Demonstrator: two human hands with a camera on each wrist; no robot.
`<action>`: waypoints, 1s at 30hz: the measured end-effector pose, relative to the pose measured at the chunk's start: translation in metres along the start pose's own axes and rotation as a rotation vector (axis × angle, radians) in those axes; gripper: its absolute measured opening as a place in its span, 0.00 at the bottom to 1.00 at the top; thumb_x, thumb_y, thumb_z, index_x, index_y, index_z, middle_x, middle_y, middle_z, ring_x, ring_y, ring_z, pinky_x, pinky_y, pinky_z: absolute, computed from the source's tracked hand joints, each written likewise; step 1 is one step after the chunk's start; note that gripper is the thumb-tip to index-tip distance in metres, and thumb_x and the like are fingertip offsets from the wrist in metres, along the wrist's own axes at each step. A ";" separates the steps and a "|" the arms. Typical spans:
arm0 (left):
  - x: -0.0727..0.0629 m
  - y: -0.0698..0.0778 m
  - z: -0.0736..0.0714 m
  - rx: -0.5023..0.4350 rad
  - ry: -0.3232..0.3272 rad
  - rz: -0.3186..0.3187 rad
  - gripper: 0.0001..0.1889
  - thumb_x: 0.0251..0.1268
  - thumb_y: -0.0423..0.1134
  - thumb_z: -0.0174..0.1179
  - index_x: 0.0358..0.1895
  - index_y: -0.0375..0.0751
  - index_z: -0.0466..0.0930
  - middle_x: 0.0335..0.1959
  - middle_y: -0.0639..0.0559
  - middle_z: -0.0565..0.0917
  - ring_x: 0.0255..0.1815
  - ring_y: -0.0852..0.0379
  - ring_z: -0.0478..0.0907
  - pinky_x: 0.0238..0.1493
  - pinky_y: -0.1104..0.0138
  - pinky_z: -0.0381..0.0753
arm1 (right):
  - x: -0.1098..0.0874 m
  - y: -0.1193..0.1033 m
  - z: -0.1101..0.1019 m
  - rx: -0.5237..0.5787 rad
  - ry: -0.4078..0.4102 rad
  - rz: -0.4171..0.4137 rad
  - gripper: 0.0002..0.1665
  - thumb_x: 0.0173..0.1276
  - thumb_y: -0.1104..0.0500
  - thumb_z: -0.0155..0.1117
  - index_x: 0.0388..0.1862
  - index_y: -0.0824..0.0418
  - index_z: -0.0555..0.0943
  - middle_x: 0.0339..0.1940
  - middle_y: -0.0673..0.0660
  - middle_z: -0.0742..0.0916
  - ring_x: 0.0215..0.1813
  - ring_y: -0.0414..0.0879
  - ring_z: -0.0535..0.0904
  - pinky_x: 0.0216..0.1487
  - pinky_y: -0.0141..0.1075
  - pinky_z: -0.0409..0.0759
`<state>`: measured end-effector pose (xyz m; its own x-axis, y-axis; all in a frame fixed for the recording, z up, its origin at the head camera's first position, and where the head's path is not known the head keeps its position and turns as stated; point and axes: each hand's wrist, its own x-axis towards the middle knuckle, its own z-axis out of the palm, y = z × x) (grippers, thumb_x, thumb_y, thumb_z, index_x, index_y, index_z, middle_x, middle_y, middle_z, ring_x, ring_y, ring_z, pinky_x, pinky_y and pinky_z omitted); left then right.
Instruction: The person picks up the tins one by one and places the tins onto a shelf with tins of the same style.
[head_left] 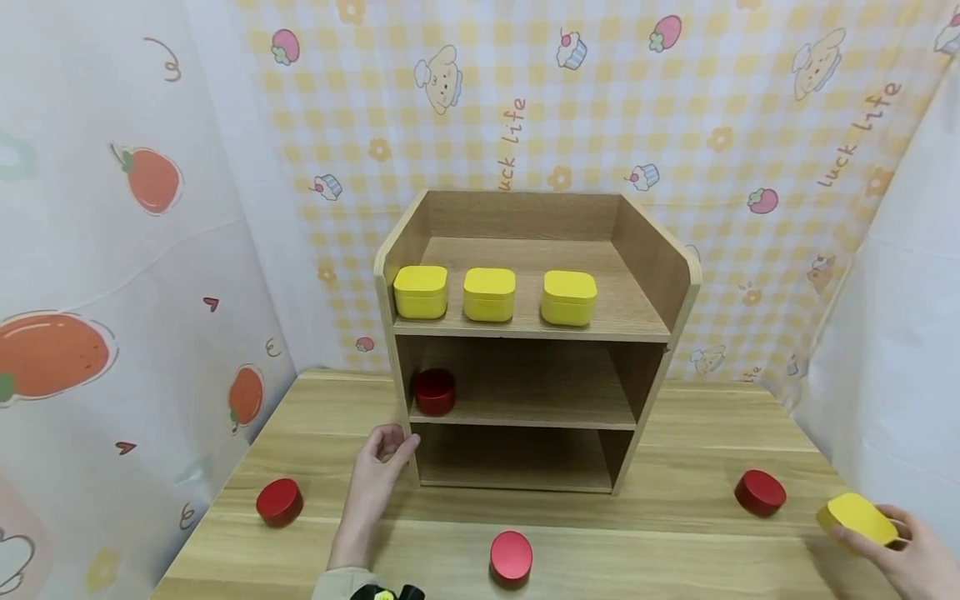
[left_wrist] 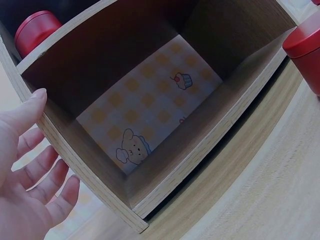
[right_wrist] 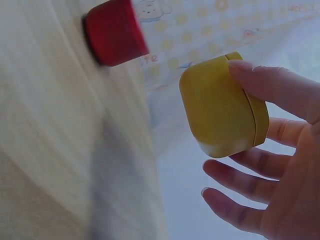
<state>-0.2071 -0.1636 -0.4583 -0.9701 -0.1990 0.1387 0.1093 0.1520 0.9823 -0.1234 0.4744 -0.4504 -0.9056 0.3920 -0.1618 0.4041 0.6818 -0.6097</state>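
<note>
One yellow box (head_left: pixel 857 517) is held; the backdrop (head_left: pixel 585 117) reads "luck life".

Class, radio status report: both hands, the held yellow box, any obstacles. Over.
Right hand holds yellow box above table. Left hand, holding nothing, beside shelf unit's left side. One red container sits between yellow box and shelf unit.

Bright, even light fills the head view, dimming inside the shelf unit (head_left: pixel 532 379). In the right wrist view, the tabletop (right_wrist: pixel 60 145) blurs, crossed by a soft shadow (right_wrist: pixel 120 185).
</note>
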 end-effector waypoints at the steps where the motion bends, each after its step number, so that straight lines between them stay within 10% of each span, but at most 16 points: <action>1: 0.000 0.000 0.000 0.000 0.000 0.002 0.19 0.65 0.42 0.66 0.50 0.34 0.73 0.45 0.45 0.77 0.47 0.54 0.74 0.44 0.72 0.75 | -0.002 -0.003 -0.001 0.012 0.017 -0.014 0.56 0.67 0.43 0.64 0.64 0.86 0.47 0.51 0.89 0.67 0.41 0.66 0.77 0.30 0.38 0.77; 6: 0.001 -0.001 0.000 0.007 0.007 0.006 0.18 0.64 0.42 0.66 0.49 0.34 0.74 0.44 0.45 0.77 0.47 0.54 0.73 0.44 0.72 0.75 | -0.011 -0.018 -0.004 0.056 0.102 -0.084 0.53 0.67 0.46 0.66 0.65 0.84 0.50 0.53 0.85 0.67 0.34 0.53 0.77 0.25 0.33 0.73; 21: -0.001 0.000 -0.002 0.013 -0.014 0.018 0.19 0.65 0.44 0.66 0.51 0.36 0.73 0.45 0.47 0.77 0.49 0.55 0.72 0.46 0.71 0.74 | -0.030 -0.065 -0.009 -0.048 0.177 -0.204 0.52 0.69 0.43 0.63 0.67 0.82 0.52 0.56 0.83 0.64 0.51 0.77 0.66 0.28 0.43 0.75; 30: 0.000 -0.003 -0.001 0.011 -0.019 0.009 0.20 0.66 0.44 0.65 0.52 0.36 0.73 0.48 0.46 0.77 0.52 0.54 0.72 0.48 0.72 0.75 | -0.033 -0.087 -0.009 -0.070 0.219 -0.369 0.48 0.67 0.45 0.67 0.64 0.81 0.59 0.52 0.78 0.70 0.48 0.65 0.72 0.24 0.25 0.73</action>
<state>-0.2073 -0.1652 -0.4613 -0.9731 -0.1791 0.1450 0.1157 0.1644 0.9796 -0.1272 0.4080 -0.3850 -0.9454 0.2306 0.2305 0.0726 0.8380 -0.5409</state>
